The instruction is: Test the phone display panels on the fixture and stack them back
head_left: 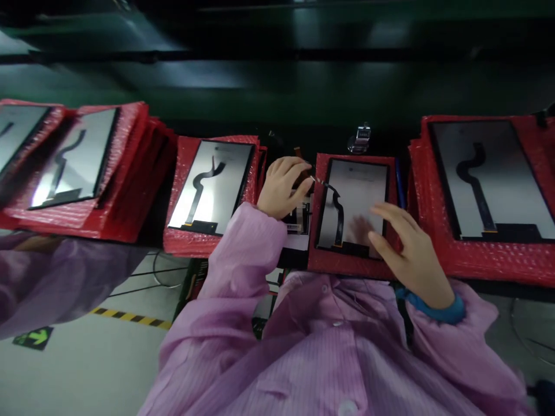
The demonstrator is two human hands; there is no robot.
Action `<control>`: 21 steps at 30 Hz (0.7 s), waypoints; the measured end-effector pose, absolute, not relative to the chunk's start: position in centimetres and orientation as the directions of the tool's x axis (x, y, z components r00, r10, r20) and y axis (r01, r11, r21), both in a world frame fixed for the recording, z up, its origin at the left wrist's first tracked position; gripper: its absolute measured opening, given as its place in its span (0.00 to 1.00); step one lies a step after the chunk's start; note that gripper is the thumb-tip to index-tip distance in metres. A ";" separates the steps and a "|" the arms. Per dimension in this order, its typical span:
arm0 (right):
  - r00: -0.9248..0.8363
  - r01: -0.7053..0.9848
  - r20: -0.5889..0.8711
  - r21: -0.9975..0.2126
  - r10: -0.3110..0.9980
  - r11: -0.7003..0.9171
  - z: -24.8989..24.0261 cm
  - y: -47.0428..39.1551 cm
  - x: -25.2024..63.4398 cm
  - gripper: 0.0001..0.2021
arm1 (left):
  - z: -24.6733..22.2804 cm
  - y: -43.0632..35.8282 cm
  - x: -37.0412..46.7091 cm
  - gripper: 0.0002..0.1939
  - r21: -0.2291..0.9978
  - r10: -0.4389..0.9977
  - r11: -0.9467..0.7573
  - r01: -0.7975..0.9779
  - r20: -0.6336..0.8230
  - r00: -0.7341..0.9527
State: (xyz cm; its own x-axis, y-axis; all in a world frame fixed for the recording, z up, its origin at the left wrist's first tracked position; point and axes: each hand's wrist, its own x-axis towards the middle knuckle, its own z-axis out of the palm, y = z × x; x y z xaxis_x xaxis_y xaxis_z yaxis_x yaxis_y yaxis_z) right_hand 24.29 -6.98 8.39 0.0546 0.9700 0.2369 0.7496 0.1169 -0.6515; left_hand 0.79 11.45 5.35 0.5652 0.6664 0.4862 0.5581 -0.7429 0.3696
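A display panel (359, 199) lies face down on a red bubble-wrap sheet (347, 264) right in front of me. Its black ribbon cable (339, 216) bends up from the lower edge, and its far end reaches my left hand (284, 186). The thumb and fingers of that hand close around the cable's tip, though the contact is partly hidden. Beneath it sits a small fixture with a white-labelled part (298, 222), mostly covered by the hand. My right hand (407, 248) hovers over the panel's right side with fingers apart, holding nothing; its reflection shows in the panel.
Similar panels lie on stacked red bubble-wrap bags to the left (217, 179) and right (494, 173); more panels (80, 153) lie farther left. A small metal clamp-like piece (361, 138) stands behind. At far left a co-worker's sleeve (65, 277) shows.
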 end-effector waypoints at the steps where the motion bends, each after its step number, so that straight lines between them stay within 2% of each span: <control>1: 0.025 0.759 0.265 -0.633 0.964 0.154 9.1 -5.2 23.6 0.18 | 5.1 11.9 1.2 0.18 0.379 0.658 -0.753 0.538 0.443 0.608; 4: -0.061 0.759 0.295 -0.606 0.953 0.237 9.1 0.7 22.1 0.15 | 4.3 12.3 1.7 0.17 0.408 0.626 -0.774 0.484 0.379 0.682; 7: -0.260 0.697 0.172 -0.648 0.950 0.307 7.4 4.9 21.2 0.06 | 3.5 11.9 1.5 0.16 0.444 0.594 -0.790 0.423 0.383 0.707; 9: -0.325 0.654 0.094 -0.697 0.941 0.295 6.3 5.9 21.1 0.05 | 3.2 11.5 1.4 0.15 0.466 0.588 -0.790 0.399 0.390 0.709; 16: -0.305 0.540 0.114 -0.797 0.946 0.270 5.5 5.1 21.5 0.05 | 3.6 11.2 1.4 0.14 0.501 0.599 -0.769 0.396 0.353 0.718; 21: -0.278 0.586 0.125 -0.763 0.952 0.271 5.1 5.2 21.1 0.05 | 3.4 11.0 1.5 0.14 0.485 0.579 -0.786 0.384 0.357 0.733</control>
State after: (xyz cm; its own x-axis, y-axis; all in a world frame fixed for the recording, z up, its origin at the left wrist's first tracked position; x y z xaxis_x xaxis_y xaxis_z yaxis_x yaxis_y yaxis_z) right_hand 21.14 5.25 5.08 -0.2784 0.9523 0.1248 0.5863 0.2714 -0.7633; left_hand 1.50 10.95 3.37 0.7334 0.5787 0.3567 0.3840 -0.7857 0.4851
